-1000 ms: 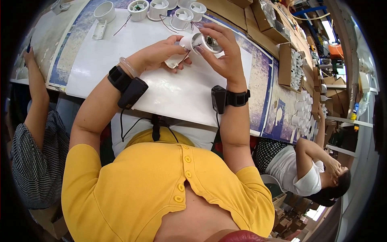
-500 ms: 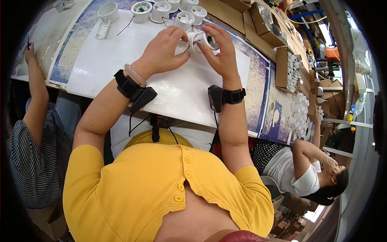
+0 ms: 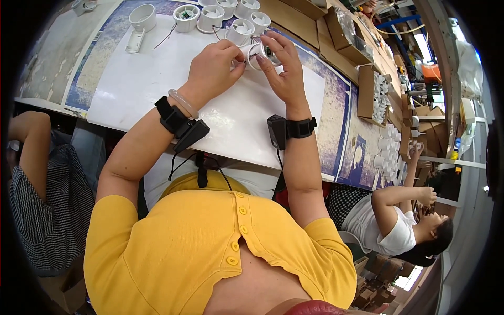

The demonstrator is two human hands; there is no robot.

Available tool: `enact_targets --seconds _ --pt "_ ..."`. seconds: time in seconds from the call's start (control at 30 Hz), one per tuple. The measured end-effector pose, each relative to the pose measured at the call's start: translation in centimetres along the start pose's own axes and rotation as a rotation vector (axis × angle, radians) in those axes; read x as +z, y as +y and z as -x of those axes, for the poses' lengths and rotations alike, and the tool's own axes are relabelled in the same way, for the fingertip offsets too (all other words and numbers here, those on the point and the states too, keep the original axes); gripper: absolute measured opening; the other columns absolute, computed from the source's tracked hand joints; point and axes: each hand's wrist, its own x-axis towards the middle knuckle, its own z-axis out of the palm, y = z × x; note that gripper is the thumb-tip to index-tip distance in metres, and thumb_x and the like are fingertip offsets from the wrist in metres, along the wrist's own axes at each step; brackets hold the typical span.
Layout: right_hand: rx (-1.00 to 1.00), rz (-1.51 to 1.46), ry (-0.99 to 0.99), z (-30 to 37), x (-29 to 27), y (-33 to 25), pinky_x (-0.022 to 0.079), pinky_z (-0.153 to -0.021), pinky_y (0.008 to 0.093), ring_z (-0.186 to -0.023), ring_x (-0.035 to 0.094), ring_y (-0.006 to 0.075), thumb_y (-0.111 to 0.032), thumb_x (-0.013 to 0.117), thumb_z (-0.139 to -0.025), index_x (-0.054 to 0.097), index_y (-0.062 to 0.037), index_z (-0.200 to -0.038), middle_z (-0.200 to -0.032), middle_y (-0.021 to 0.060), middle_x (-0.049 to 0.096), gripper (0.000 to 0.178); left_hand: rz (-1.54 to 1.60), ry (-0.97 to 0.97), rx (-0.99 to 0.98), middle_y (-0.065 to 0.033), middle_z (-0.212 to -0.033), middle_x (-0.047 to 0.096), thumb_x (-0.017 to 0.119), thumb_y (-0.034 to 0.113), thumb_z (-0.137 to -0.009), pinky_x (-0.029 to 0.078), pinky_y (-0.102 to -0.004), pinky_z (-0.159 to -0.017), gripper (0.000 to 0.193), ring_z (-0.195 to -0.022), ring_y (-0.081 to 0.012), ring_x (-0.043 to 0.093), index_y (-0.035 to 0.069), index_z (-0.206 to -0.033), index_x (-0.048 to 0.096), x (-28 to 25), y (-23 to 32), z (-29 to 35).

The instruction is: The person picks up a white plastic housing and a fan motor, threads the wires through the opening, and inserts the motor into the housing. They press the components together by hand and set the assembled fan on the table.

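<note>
Above the far part of the white board, my right hand (image 3: 286, 71) grips a white round housing (image 3: 253, 59) tipped on its side, thumb and fingers around it. A bit of green circuit board and a short dark wire show at the housing. Just left of it, my left hand (image 3: 215, 65) is closed in a pinch, its fingertips close to the housing's edge; what they hold is too small to make out. Right behind my hands stands a white cup-shaped fan unit (image 3: 241, 30) with blades inside.
Several similar units, including one with a green board (image 3: 186, 16), stand at the far edge. A white empty housing with a handle-like arm (image 3: 142, 21) lies far left. Cardboard boxes (image 3: 344, 37) line the right. Co-workers sit left and right, near stacked white cups (image 3: 386, 149).
My left hand has drawn its fingers into a tighter pinch beside the housing. The co-worker at left pulled an arm back from the table; the one at right moved a hand away from the head.
</note>
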Motion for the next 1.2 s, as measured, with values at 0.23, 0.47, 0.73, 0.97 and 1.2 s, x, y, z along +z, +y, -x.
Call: enact_targets --seconds 0.23,0.47,0.73,0.97,1.2 --pt "-0.056 -0.003 -0.065 -0.4 0.0 0.4 0.044 -0.096 0.0341 -0.114 0.053 0.0263 -0.014 0.068 -0.085 0.063 -0.0096 -0.121 -0.128 0.0131 0.053 0.037 0.024 -0.067 -0.075 -0.0046 -0.087 0.063 0.067 0.016 -0.078 0.052 -0.0368 -0.069 0.007 -0.085 -0.0253 0.062 0.01 -0.081 0.066 -0.2 -0.5 -0.3" --pt "-0.117 0.12 -0.073 -1.0 0.7 0.8 0.045 -0.091 0.0325 -0.115 0.051 0.0251 -0.015 0.067 -0.086 0.063 -0.0125 -0.122 -0.13 0.011 0.052 0.036 -0.067 -0.059 -0.04 -0.0044 -0.087 0.063 0.067 0.015 -0.078 0.052 -0.0376 -0.07 0.006 -0.085 -0.0263 0.061 0.011 -0.082 0.066 -0.3 -0.8 -0.1" --pt "-0.008 -0.014 -0.081 -0.7 0.8 0.7 0.044 -0.093 0.0328 -0.119 0.049 0.0252 -0.016 0.065 -0.087 0.063 -0.0129 -0.122 -0.131 0.0098 0.052 0.035 -0.075 -0.005 -0.016 -0.0029 -0.086 0.063 0.067 0.015 -0.077 0.051 -0.0365 -0.071 0.006 -0.086 -0.0251 0.06 0.012 -0.082 0.066 -0.1 -0.4 -0.1" --pt "-0.068 0.002 -0.162 -0.8 -0.3 1.2 0.043 -0.096 0.0336 -0.122 0.047 0.025 -0.015 0.062 -0.089 0.063 -0.0122 -0.123 -0.133 0.0101 0.05 0.034 -0.05 -0.059 0.053 -0.0038 -0.086 0.061 0.068 0.014 -0.076 0.049 -0.0359 -0.071 0.008 -0.086 -0.0254 0.059 0.01 -0.083 0.065 -0.7 0.0 -0.4" --pt "-0.02 -0.087 -0.243 -1.0 -0.9 1.0 0.039 -0.101 0.0363 -0.126 0.045 0.0262 -0.013 0.059 -0.09 0.063 -0.0122 -0.124 -0.135 0.0103 0.049 0.035 0.018 -0.111 0.083 -0.0034 -0.084 0.058 0.065 0.015 -0.075 0.051 -0.0355 -0.07 0.006 -0.083 -0.0246 0.059 0.011 -0.08 0.065 -0.7 -0.1 -0.3"
